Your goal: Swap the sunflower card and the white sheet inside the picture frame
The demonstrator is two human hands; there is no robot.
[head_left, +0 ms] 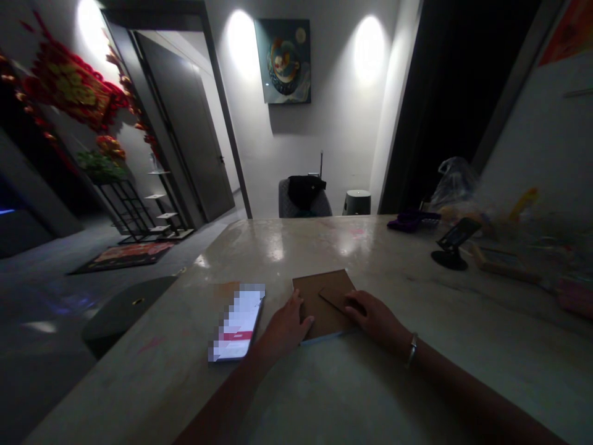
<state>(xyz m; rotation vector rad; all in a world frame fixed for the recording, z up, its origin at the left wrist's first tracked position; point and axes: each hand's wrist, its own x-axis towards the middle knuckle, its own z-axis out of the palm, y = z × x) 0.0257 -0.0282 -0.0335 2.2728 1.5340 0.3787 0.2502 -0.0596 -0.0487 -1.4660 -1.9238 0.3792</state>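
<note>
Left hand [283,330], right hand [374,320] on brown card [319,304], long axis apparently forward

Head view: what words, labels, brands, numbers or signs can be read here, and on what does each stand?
No text can be read in this view.
Phone: the screen is pixelated and unreadable, with a red band across it.
Red-and-gold hanging decoration: its gold shapes are too blurred to read.
Brown card: no writing shows on it.

Left hand [283,330] and right hand [374,318] rest on opposite edges of a brown cardboard sheet [319,303]. A smartphone [238,322] lies just left of the sheet, screen blurred.
</note>
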